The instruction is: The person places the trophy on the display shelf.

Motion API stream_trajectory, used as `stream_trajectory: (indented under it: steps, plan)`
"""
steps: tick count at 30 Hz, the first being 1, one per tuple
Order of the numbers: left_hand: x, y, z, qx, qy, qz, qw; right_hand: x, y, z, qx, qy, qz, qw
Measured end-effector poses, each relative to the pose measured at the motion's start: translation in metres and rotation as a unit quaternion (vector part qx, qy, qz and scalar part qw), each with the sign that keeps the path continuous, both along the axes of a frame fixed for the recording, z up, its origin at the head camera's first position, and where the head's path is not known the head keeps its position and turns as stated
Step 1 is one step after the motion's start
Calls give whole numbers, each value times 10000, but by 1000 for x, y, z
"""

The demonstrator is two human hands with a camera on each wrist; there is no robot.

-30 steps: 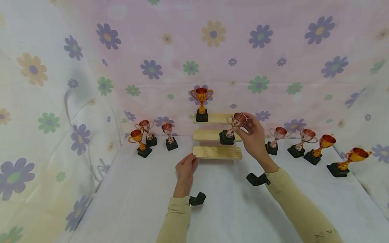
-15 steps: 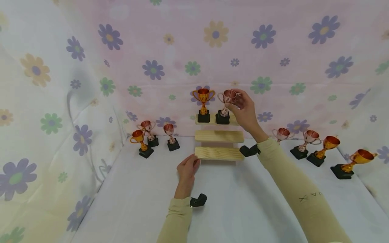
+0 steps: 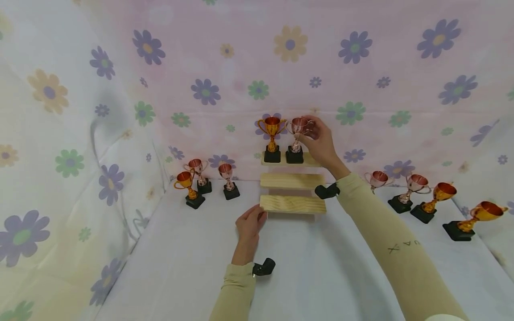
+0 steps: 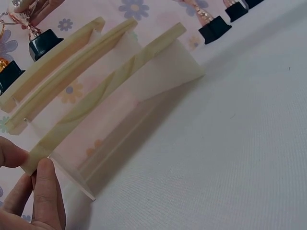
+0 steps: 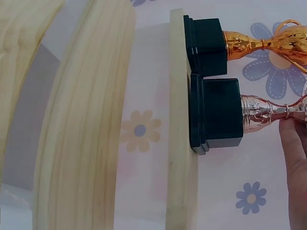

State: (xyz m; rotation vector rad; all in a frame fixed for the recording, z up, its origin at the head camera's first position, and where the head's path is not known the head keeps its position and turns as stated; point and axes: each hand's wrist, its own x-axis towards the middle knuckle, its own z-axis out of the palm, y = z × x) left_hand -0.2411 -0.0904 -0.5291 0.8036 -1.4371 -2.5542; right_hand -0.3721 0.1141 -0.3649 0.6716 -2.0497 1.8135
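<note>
In the head view my right hand [image 3: 321, 140] pinches a rose-gold trophy cup [image 3: 298, 126] by its cup and stem. The black base [image 5: 220, 112] of that cup rests on the top wooden step [image 5: 177, 191], as the right wrist view shows. Close beside it on the left stands a gold trophy cup [image 3: 272, 127]. My left hand [image 3: 250, 225] grips the left end of the lowest step [image 3: 293, 204] of the three-tier stand, thumb above and fingers below in the left wrist view. The middle step [image 3: 292, 180] carries nothing.
Left of the stand are a gold cup [image 3: 184, 180] and two rose-gold cups, one of them [image 3: 226, 171] nearest the stand. Several more stand at the right, among them a rose-gold cup [image 3: 417, 183] and a gold cup [image 3: 487, 211]. Flowered cloth [image 3: 225, 133] hangs behind.
My right hand has lifted the rose-gold cup from in front of the stand up and back to the top step, beside the gold cup. The left hand keeps its grip on the lowest step.
</note>
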Motion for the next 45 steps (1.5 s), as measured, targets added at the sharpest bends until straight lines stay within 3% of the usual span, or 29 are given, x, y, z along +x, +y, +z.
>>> stream_trajectory:
  steps: [7,16,24,28,40,45]
  plan:
    - [2,1,4,-20,-33,-39,10000,-1,-5,-2,-77,14,-18,10000]
    - [2,1,4,-40,-81,-31,10000,19,-14,12,-204,156,-180,9995]
    - [2,1,6,-43,-135,-43,9999,3,-17,-7,-527,277,-288,9978]
    - [3,1,6,-35,-162,-39,9999,1,-18,-14,-497,42,-432,9978]
    - [2,3,4,-31,-174,-66,9998,41,-14,-16,-550,-226,-540,9968]
    - [3,1,3,-29,-177,-32,9998,52,-1,-20,-724,7,-592,9956]
